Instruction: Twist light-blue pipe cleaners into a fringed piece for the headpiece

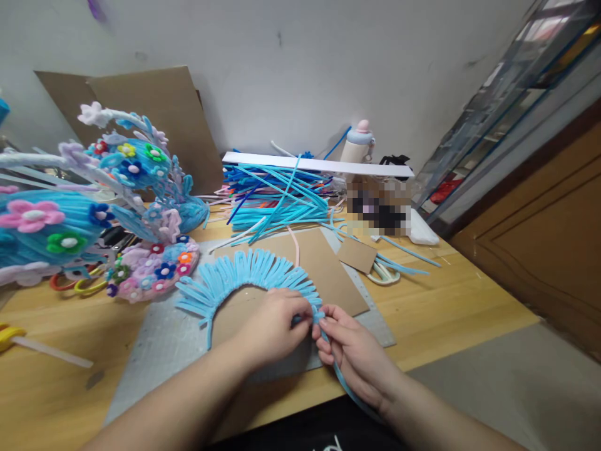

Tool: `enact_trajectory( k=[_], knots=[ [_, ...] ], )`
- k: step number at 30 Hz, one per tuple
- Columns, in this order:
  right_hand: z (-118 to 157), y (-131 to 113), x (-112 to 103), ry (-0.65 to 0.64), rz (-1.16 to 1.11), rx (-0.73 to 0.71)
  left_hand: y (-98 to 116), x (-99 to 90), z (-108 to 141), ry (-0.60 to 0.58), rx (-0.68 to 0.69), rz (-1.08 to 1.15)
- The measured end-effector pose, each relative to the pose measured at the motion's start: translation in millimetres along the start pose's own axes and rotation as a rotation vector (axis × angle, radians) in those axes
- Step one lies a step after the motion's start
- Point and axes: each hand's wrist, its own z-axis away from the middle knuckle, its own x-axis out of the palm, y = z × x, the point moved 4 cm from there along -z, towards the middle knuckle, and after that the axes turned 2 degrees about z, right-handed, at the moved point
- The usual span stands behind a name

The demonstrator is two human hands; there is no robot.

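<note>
A fan-shaped row of light blue pipe cleaner loops [248,268] arches over a piece of cardboard [335,275] on a grey cutting mat [141,363]. My left hand [284,316] is closed at the right end of this row, its fingertips pinching the pipe cleaners there. Just beside it, my right hand [345,344] grips the same end between thumb and fingers. A long light blue pipe cleaner [345,382] trails down from my right hand toward the table's front edge. The fingers partly hide what is pinched between them.
Pipe cleaner flower ornaments [150,269] stand at the left, with scissors [89,282] by them. Blue pipe cleaners [282,213] are piled at the back under a white strip [319,164]. A bottle [357,147] stands behind. A glue gun [14,338] with a stick lies front left.
</note>
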Motion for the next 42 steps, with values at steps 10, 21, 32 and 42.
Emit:
enact_trajectory(
  k=[10, 21, 32, 42],
  knots=[
    [-6, -4, -3, -0.038, 0.482, 0.025, 2, -1.3, 4, -0.014, 0.034, -0.017],
    [-7, -52, -3, 0.125, 0.863, -0.493, -1, 4.0, 4, -0.059, 0.109, -0.037],
    [0, -78, -17, 0.196, 0.120, -0.494, -1, 1.5, -1, 0.032, 0.035, -0.097],
    [-10, -53, -5, 0.052, 0.103, -0.342, 7, 0.2, -7, -0.102, 0.110, -0.324]
  ],
)
